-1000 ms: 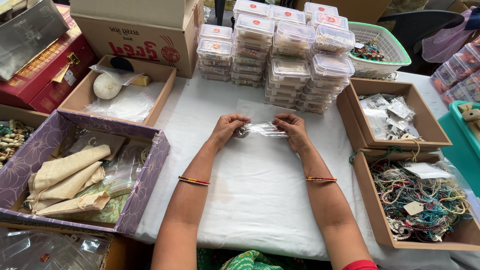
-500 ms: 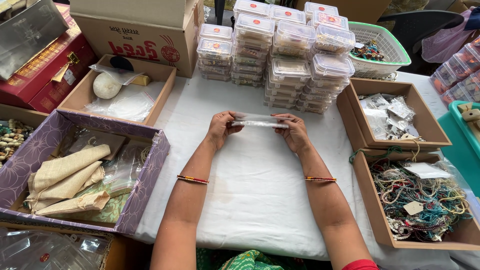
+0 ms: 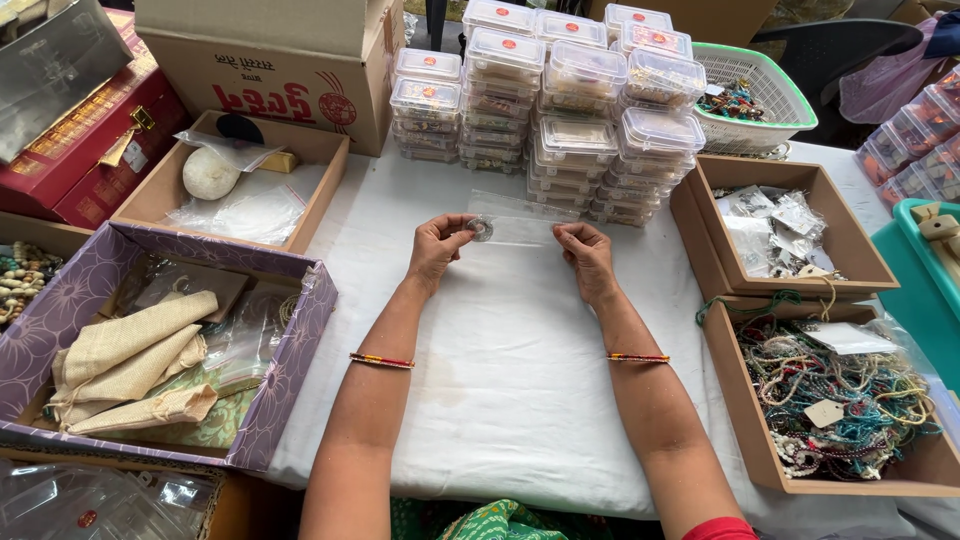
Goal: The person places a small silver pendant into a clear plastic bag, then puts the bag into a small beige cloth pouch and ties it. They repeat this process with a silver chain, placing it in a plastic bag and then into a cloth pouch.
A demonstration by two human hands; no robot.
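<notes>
White cloth covers the surface [image 3: 520, 400], which is ringed by open cardboard boxes and stacks of clear lidded containers [image 3: 560, 90]. A clear plastic sleeve [image 3: 515, 230] is held stretched between the two hands just above the cloth, in front of the stacks. Its long axis runs left to right, roughly level. The left hand [image 3: 437, 245] is closed in a pinch on the sleeve's left end, where a small round metal piece [image 3: 481, 229] sits inside the plastic, right by the fingertips. The right hand [image 3: 588, 255] is closed in a pinch on the opposite end. The round piece therefore lies much nearer the left hand, and well apart from the right. A purple box [image 3: 290, 390] of cloth pouches is seen to the left, and a box of beaded strings [image 3: 840, 390] to the right.
</notes>
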